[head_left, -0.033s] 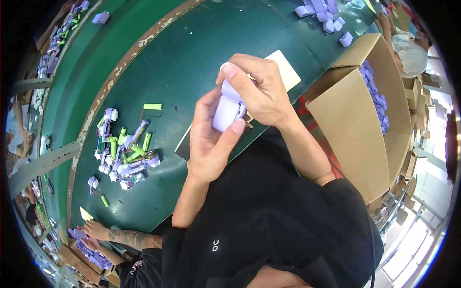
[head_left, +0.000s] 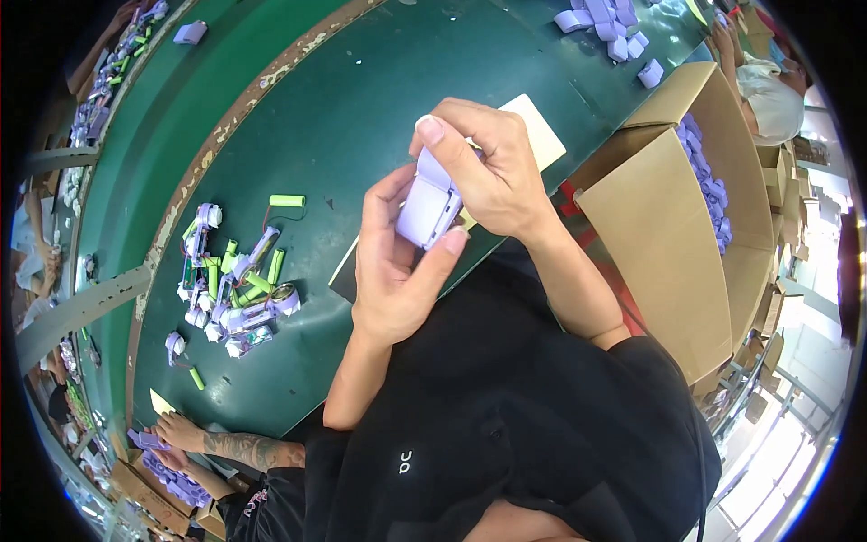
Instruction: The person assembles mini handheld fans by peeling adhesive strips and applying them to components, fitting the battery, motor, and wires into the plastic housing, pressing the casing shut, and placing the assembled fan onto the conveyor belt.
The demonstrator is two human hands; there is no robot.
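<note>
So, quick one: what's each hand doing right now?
Left hand: holding the lower part of a purple plastic casing.
Right hand: holding the upper part of that same casing.

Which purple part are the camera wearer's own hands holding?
The purple casing between the left hand and right hand; the heaped parts at top right and boxed parts at right touch neither.

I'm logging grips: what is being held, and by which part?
A lilac plastic casing: the left hand grips its lower part, the right hand its upper end.
</note>
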